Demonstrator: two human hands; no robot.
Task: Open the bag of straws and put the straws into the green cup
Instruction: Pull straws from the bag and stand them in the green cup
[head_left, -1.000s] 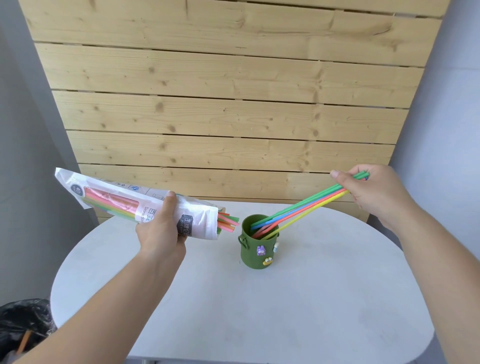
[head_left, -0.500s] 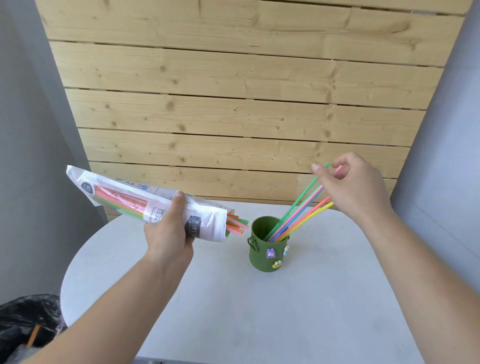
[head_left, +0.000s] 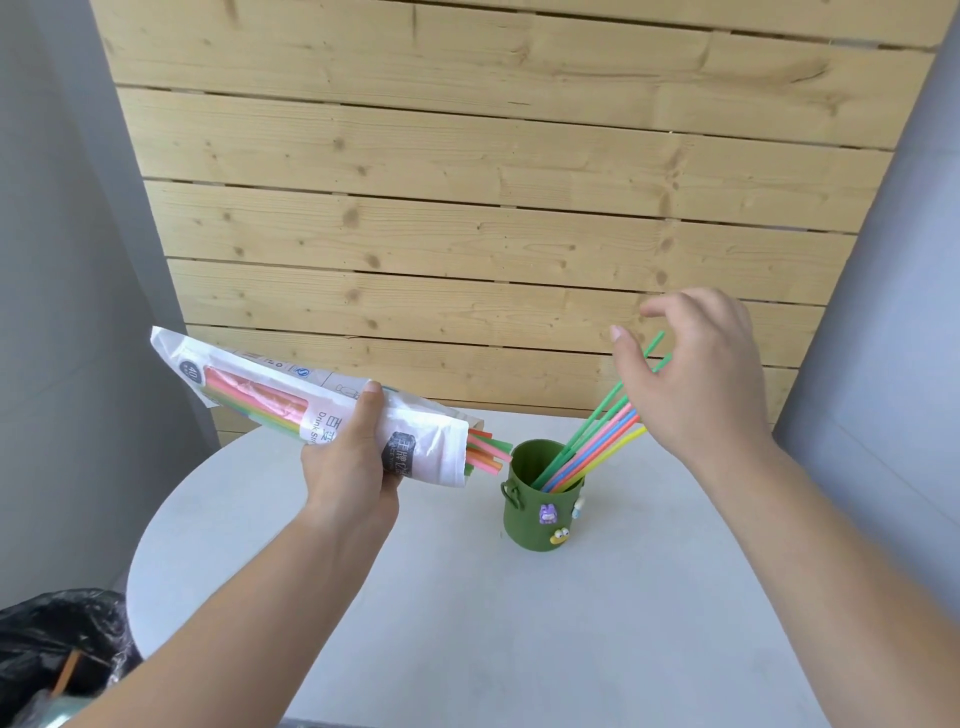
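Note:
A green cup (head_left: 530, 519) with small stickers stands on the white round table (head_left: 467, 623). Several coloured straws (head_left: 592, 441) lean in it, tilted up to the right. My right hand (head_left: 696, 374) hovers at their upper ends with fingers spread and relaxed; it holds nothing. My left hand (head_left: 353, 462) grips the white straw bag (head_left: 291, 400) around its middle, above the table and left of the cup. The bag's open end points toward the cup, and several straw tips (head_left: 485, 449) stick out of it.
A wooden plank wall (head_left: 493, 208) rises right behind the table. A bin with a black liner (head_left: 57, 644) sits low at the left, beside the table's edge. Grey walls flank both sides.
My right hand swung the straws up more steeply into the cup, then let go and opened. The left hand with the bag stayed nearly still.

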